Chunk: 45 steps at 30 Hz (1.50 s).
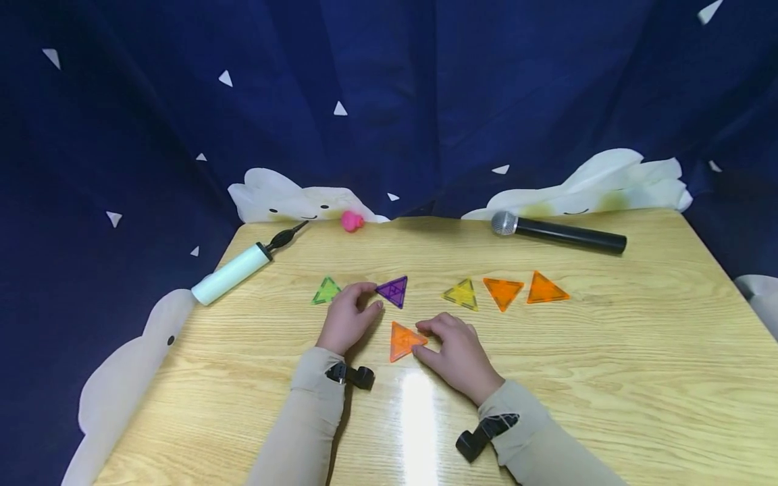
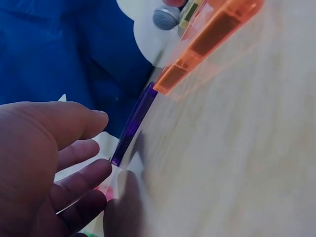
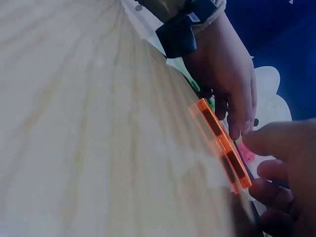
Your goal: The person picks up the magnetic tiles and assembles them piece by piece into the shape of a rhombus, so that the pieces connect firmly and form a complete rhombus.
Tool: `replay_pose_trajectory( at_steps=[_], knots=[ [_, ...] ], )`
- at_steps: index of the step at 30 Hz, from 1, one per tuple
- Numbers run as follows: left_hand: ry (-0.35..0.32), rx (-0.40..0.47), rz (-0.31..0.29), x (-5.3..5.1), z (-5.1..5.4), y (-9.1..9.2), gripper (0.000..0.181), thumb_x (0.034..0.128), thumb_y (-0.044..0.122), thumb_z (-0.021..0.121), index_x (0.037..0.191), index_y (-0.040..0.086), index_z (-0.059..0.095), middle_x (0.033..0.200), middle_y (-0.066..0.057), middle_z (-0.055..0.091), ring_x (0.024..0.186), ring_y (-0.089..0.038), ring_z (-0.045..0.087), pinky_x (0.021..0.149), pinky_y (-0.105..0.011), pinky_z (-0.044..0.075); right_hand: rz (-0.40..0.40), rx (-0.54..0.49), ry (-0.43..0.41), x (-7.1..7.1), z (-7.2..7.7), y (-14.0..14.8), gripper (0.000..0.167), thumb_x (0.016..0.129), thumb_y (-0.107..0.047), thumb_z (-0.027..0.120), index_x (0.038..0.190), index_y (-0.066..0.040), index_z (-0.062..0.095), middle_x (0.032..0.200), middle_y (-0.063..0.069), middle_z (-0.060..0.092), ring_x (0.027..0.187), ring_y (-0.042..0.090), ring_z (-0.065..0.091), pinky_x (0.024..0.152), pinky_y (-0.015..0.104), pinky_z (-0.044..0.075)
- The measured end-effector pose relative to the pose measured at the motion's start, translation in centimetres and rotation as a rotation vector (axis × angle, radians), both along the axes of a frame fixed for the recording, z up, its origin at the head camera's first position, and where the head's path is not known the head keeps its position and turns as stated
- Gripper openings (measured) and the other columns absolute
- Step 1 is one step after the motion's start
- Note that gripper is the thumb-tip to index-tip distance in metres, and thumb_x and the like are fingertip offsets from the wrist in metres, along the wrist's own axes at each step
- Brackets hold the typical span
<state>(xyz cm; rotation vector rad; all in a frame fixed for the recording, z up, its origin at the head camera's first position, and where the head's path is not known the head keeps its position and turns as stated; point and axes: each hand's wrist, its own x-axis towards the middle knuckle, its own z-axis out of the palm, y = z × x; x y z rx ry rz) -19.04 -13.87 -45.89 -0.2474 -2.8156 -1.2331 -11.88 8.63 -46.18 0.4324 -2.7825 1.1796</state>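
An orange triangular tile (image 1: 404, 341) lies on the table in front of me. Its right corner sits between the parted thumb and forefinger of my right hand (image 1: 454, 354). In the right wrist view the thumb (image 3: 269, 139) stands above the tile's edge (image 3: 222, 143), apart from it. A purple triangular tile (image 1: 394, 291) lies farther back. My left hand (image 1: 350, 317) is beside its left corner, fingers loosely bent; in the left wrist view the fingertips come close to that tile (image 2: 132, 126), and contact is unclear.
Left of my left hand is a green triangle (image 1: 327, 291). To the right lie a yellow triangle (image 1: 462, 295) and two orange triangles (image 1: 504, 292), (image 1: 546, 289). Behind are a hand pump (image 1: 237, 270), a pink knobbed object (image 1: 351, 221) and a microphone (image 1: 559, 233). A blue curtain (image 1: 389, 101) borders the table.
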Motion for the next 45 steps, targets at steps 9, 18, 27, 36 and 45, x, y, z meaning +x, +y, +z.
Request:
replay_pose_trajectory(
  at_steps=[9,18,27,36,45],
  knots=[
    [-0.008,-0.019,0.014,-1.4,0.0,0.4,0.039,0.0916,0.025,0.073,0.127,0.009,0.067,0.123,-0.009,0.064,0.108,-0.026,0.059,0.096,-0.045,0.045,-0.022,0.044,0.056,-0.8,-0.3,-1.1,0.026,0.082,-0.031,0.083,0.105,-0.021,0.079,0.092,-0.009,0.065,0.091,0.014,0.061,0.081,0.038,0.035],
    [-0.004,-0.113,0.012,-2.1,-0.1,0.8,0.035,0.0873,0.029,0.078,0.12,0.019,0.073,0.117,-0.006,0.064,0.104,-0.026,0.062,0.097,-0.05,0.04,-0.042,0.111,0.077,-1.3,-0.5,-1.8,0.019,0.081,-0.036,0.084,0.095,-0.025,0.08,0.085,-0.013,0.061,0.082,0.011,0.058,0.073,0.035,0.031],
    [-0.007,-0.147,0.036,-2.2,0.1,1.6,0.032,0.0869,0.031,0.079,0.117,0.02,0.074,0.114,-0.005,0.064,0.103,-0.026,0.062,0.097,-0.05,0.038,-0.06,0.12,0.033,-1.3,-0.1,-1.6,0.028,0.08,-0.038,0.084,0.101,-0.021,0.079,0.09,-0.01,0.064,0.087,0.014,0.061,0.077,0.036,0.033],
    [0.017,-0.205,0.085,-2.2,0.4,2.2,0.032,0.0846,0.035,0.08,0.112,0.019,0.073,0.106,-0.002,0.066,0.095,-0.021,0.06,0.091,-0.049,0.04,-0.049,0.113,0.052,-1.1,-0.1,-1.5,0.03,0.078,-0.04,0.086,0.102,-0.023,0.079,0.086,-0.012,0.061,0.083,0.012,0.059,0.074,0.035,0.031],
    [-0.013,-0.212,0.068,-2.0,0.4,1.9,0.039,0.0846,0.034,0.081,0.119,0.018,0.073,0.113,-0.006,0.066,0.104,-0.025,0.062,0.095,-0.05,0.041,-0.045,0.109,0.013,-0.8,0.1,-1.3,0.028,0.079,-0.037,0.085,0.102,-0.022,0.079,0.084,-0.011,0.059,0.081,0.012,0.058,0.075,0.035,0.03]
  ],
)
